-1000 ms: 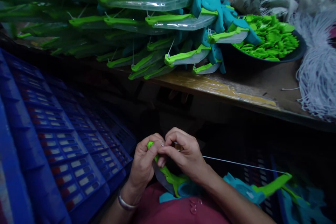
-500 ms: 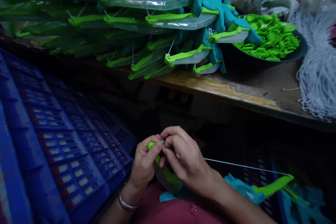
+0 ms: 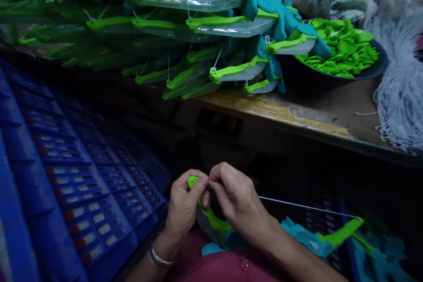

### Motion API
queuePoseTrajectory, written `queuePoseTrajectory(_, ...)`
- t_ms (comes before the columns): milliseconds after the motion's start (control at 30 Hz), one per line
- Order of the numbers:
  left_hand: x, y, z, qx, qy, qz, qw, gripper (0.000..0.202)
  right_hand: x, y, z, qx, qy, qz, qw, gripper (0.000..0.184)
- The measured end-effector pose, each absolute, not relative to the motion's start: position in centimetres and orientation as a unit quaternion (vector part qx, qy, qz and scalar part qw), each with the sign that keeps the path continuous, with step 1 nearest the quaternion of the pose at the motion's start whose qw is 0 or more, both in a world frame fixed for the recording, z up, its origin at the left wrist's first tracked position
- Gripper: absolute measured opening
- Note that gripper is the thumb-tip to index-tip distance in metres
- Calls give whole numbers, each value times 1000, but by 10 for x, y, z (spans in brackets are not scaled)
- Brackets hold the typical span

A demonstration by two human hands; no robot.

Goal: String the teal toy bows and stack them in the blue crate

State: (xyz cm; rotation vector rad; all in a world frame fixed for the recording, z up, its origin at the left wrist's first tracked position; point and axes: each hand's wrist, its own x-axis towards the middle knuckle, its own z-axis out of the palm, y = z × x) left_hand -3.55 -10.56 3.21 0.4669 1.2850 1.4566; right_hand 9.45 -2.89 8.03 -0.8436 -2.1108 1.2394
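Workbench [image 3: 350, 101] beyond, green piece [image 3: 213, 219] pinched in left hand [image 3: 184, 205], right hand [image 3: 238, 202] pinching beside it, contents unclear.

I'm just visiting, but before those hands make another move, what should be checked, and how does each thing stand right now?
1. Left hand has a grip: ok, it pinches the held piece near its green end.
2. Right hand is close by: ok, its fingertips are beside the left thumb.
3. Something is between the right fingertips: cannot tell, too small and partly hidden.
4. White cord is free of slack: ok where visible, it runs straight to another green tip; the rest is behind the right hand.
5. String bundle is in view: ok, on the table beside the dark bowl.
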Motion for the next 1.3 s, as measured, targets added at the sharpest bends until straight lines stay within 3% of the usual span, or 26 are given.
queuePoseTrajectory(400, -41, -103, 37, 205, 468, 617, 599, 32, 94, -18, 79, -277, -765, 493, 309, 13)
queuePoseTrajectory(667, -38, -99, 40, 128, 438, 641, 617, 40, 87, -34, 67, -235, -841, 294, 388, 14)
queuePoseTrajectory(1033, -34, -102, 38, 138, 494, 632, 581, 40, 86, -36, 72, -254, -895, 167, 327, 24)
queuePoseTrajectory(1300, -36, -101, 40, 141, 479, 636, 588, 40, 91, -33, 67, -302, -809, 334, 378, 13)
